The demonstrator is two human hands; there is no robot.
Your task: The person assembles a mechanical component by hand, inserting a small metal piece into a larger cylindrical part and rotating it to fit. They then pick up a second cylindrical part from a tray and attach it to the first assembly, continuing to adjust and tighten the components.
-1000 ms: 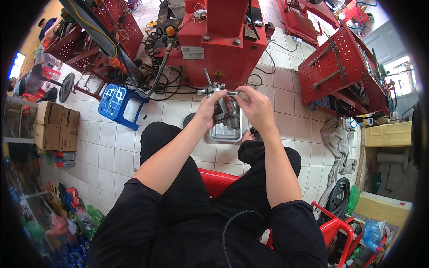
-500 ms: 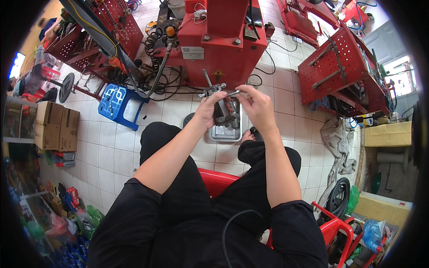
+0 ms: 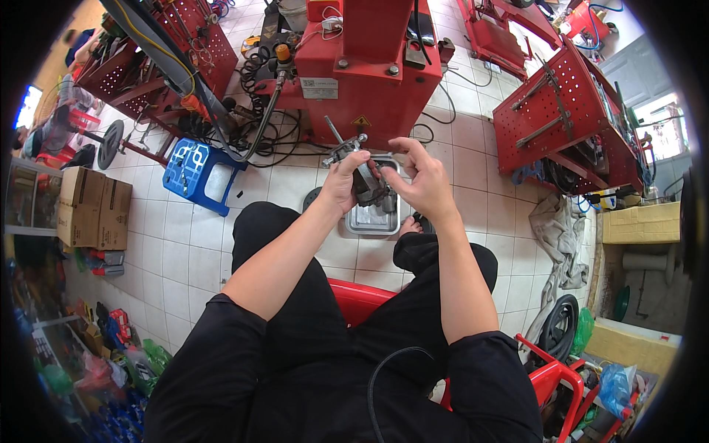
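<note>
In front of my knees my left hand grips a dark metal machine part, its thumb pressed on the top. A thin rod and bright bolt-like ends stick out of the part's upper left end. My right hand is at the part's right side, thumb close to it and index finger raised apart from the thumb. No object shows between those fingers; whether the thumb touches the part, I cannot tell. Below both hands a silver metal tray rests on the tiled floor, partly hidden by the part.
A red machine base stands straight ahead, with black hoses and cables around it. To the left are a blue plastic stool and cardboard boxes. A red perforated tool cart stands at right, with a grey cloth near it.
My right hand has opened from a pinch on a small, shiny metal piece, which no longer shows. Its thumb has dropped toward the part. The part has tilted slightly left in my left hand.
</note>
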